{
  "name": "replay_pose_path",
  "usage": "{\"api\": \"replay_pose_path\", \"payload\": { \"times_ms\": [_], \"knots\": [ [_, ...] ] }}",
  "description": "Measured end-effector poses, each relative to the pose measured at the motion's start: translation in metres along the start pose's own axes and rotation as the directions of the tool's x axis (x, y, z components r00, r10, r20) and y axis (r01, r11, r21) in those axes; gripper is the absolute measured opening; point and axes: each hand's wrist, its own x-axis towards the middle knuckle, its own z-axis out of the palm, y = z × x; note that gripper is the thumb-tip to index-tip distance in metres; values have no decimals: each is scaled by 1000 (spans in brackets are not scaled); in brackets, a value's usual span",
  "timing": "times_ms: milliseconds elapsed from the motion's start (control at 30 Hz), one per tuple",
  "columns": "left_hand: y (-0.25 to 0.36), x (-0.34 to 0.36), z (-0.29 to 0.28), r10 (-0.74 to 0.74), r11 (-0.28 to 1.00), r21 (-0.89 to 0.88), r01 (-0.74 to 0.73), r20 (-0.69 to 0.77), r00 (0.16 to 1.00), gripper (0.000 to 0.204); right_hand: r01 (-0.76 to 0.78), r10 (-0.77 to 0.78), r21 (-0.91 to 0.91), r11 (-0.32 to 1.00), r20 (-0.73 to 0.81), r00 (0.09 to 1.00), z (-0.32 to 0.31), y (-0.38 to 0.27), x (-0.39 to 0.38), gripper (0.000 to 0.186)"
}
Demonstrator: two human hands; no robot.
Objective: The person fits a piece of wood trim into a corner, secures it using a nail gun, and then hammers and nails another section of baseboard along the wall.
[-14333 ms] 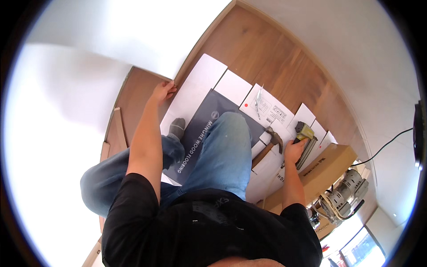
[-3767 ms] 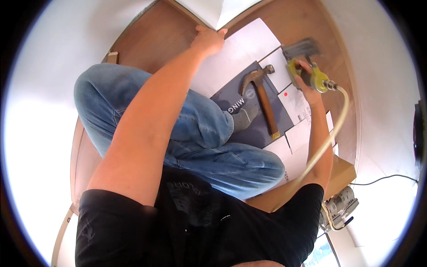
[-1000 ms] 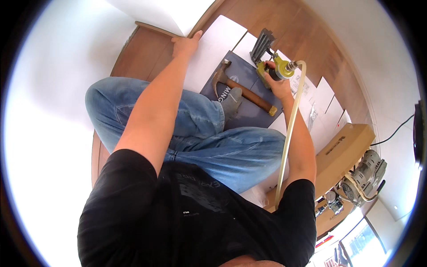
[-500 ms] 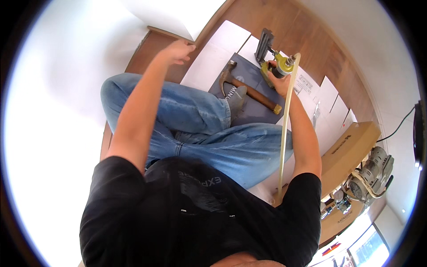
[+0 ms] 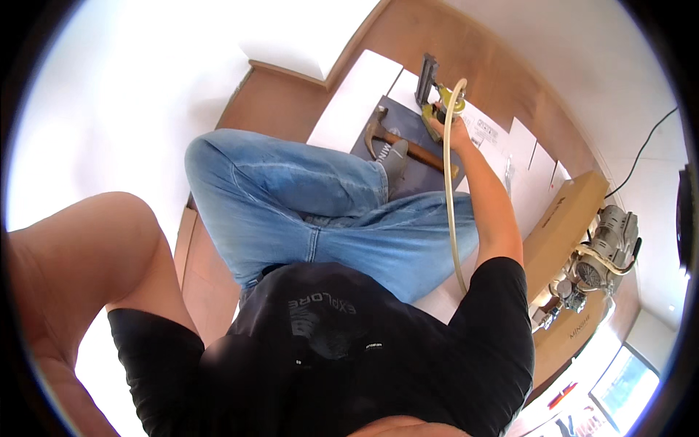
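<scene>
My right hand (image 5: pixel 453 132) is wrapped round the grip of a yellow-green air nail gun (image 5: pixel 427 76) with a dark magazine. A pale air hose (image 5: pixel 449 211) runs from the nail gun back past my right arm. Under the nail gun is a dark grey panel (image 5: pixel 429 186), and a claw hammer (image 5: pixel 415 151) with a wooden handle lies on it. My socked foot (image 5: pixel 395 166) rests beside the hammer handle. At the left edge, very close, is my raised left arm with part of my left hand (image 5: pixel 44 364); its fingers are out of sight.
White cardboard sheets (image 5: pixel 346 109) lie under the panel, on a brown wooden floor (image 5: pixel 408 36). To the right are a brown cardboard box (image 5: pixel 564 226) and a grey air compressor (image 5: pixel 610 244). A white wall corner (image 5: pixel 306 36) stands at the upper left.
My left hand has left its place near the wall corner and come up close, toward the lower left. My right hand keeps hold of the nail gun; the view has shifted slightly.
</scene>
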Motion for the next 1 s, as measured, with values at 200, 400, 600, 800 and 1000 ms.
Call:
{"api": "replay_pose_path", "payload": {
  "times_ms": [200, 400, 600, 800, 1000],
  "knots": [
    [37, 0, -15, 75, 996, 41, -75, -20, 997, 26, 105, -110, 66, 992, 70, 992, -39, 16, -25, 63],
    [62, -13, -27, 15, 987, 162, -17, 14, 1000, 26, -31, 13, 78, 997, 218, 976, 7, 29, -106, 65],
    [-12, -30, -69, 177, 937, 320, -137, -97, 979, 27, -87, 83, 28, 996, 111, 990, -55, 11, -35, 49],
    [65, -136, -62, 260, 853, 522, -21, -390, 883, 27, 86, -92, 319, 944, 4, 996, -4, 59, -78, 56],
    [4, -353, -36, -633, 237, 257, 937, -690, 350, 21, 156, -173, -275, 949, -37, 984, -32, 11, -122, 51]
  ]
}}
